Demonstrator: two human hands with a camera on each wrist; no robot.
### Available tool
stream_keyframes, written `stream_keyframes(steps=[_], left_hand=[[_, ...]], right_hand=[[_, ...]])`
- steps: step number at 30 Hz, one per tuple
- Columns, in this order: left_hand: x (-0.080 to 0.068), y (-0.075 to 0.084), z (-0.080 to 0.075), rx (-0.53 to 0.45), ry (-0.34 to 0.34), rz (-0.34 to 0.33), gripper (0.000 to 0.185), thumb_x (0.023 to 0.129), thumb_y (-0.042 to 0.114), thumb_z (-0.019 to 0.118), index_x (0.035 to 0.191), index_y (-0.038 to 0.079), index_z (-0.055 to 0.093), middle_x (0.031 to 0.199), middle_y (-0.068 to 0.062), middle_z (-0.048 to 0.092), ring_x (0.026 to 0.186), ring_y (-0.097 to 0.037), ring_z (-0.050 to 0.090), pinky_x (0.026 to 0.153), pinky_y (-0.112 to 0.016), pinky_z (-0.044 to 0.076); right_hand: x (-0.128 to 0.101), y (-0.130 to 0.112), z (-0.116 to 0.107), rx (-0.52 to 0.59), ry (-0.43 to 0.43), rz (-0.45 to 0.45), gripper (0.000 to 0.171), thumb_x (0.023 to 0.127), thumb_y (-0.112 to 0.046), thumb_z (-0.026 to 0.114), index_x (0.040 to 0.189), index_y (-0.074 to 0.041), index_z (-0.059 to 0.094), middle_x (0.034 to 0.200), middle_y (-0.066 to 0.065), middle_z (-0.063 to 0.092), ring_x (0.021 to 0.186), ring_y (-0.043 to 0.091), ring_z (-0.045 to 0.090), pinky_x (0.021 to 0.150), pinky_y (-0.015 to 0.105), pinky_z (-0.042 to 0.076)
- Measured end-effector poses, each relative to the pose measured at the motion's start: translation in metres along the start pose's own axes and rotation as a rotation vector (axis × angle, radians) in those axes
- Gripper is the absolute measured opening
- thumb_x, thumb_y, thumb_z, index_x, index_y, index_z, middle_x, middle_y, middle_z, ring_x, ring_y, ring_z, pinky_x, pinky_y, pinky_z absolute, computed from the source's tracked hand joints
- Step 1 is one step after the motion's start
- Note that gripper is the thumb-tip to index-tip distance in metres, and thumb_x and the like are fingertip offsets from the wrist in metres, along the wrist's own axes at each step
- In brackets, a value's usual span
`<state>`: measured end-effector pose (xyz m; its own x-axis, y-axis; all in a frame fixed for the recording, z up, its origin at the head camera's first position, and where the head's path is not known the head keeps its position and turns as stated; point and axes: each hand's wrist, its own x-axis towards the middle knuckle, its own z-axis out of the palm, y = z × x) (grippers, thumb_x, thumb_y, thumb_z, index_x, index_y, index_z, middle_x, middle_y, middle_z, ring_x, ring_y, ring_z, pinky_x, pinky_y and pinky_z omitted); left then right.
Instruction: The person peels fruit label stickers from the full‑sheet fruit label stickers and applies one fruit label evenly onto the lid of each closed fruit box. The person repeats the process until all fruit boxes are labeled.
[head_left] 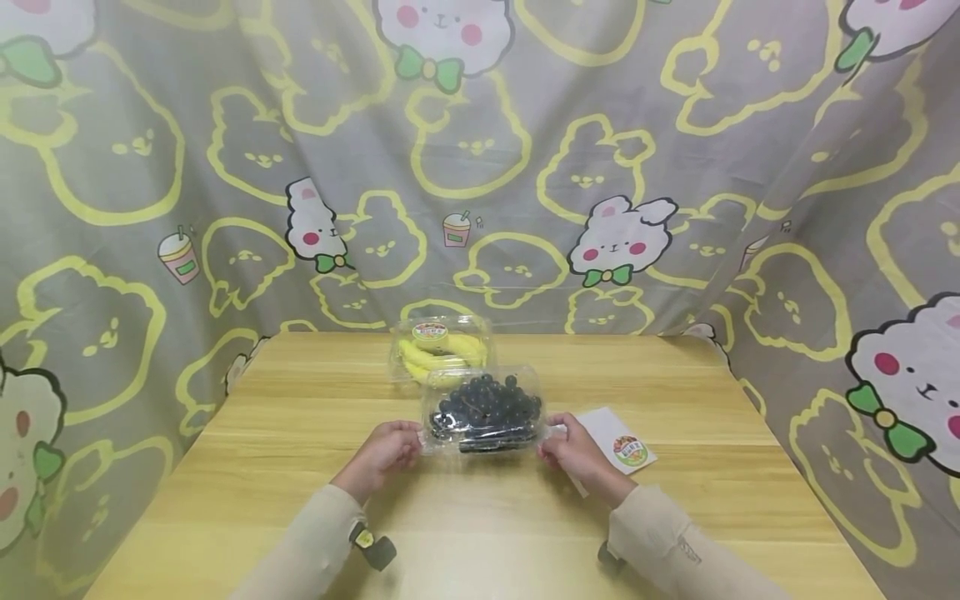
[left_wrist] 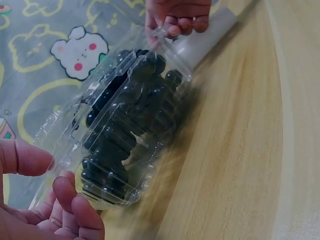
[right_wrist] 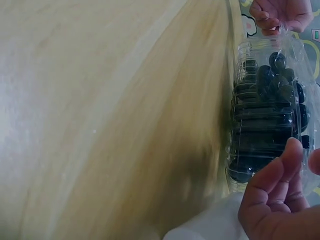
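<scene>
Between my two hands is a clear plastic clamshell box (head_left: 437,442) holding a bunch of dark grapes (head_left: 487,404). My left hand (head_left: 386,454) pinches the box's left edge between thumb and fingers. At the opposite end, my right hand (head_left: 573,454) pinches the right edge. The lid lies over the grapes, as the left wrist view shows, with the box's ribbed wall (left_wrist: 145,175) facing the table. Seen from the right wrist, the fingertips (right_wrist: 294,147) are right at the rim of the box.
Behind the grapes stands another clear box with bananas (head_left: 442,354) and a round label (head_left: 431,332) on its lid. A white sheet with a round fruit sticker (head_left: 630,451) lies beside my right hand. The wooden table (head_left: 712,500) ends at a patterned curtain (head_left: 517,167).
</scene>
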<state>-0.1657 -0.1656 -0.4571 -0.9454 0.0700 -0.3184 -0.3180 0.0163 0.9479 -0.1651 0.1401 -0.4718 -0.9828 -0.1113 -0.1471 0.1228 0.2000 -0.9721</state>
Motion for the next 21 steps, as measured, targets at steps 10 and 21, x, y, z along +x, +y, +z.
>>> stream_keyframes(steps=[10,21], left_hand=[[0.003,-0.009,-0.002,0.011,0.015,-0.008,0.04,0.08,-0.008,0.05,0.12,-0.014,0.048,0.072,-0.003,0.05,0.062,-0.012,0.047,0.061,-0.026,0.046],[0.004,-0.011,-0.002,-0.009,0.018,-0.004,0.042,0.079,-0.009,0.049,0.12,-0.016,0.047,0.071,-0.003,0.05,0.061,-0.013,0.047,0.061,-0.027,0.046]], right_hand=[[-0.003,0.001,0.001,-0.02,-0.002,0.012,0.041,0.081,0.005,0.056,0.12,0.008,0.042,0.077,0.016,0.065,0.068,0.023,0.06,0.063,0.031,0.054],[-0.004,0.004,0.003,-0.038,-0.013,0.033,0.042,0.083,0.004,0.058,0.121,0.008,0.041,0.079,0.018,0.066,0.067,0.022,0.06,0.063,0.034,0.054]])
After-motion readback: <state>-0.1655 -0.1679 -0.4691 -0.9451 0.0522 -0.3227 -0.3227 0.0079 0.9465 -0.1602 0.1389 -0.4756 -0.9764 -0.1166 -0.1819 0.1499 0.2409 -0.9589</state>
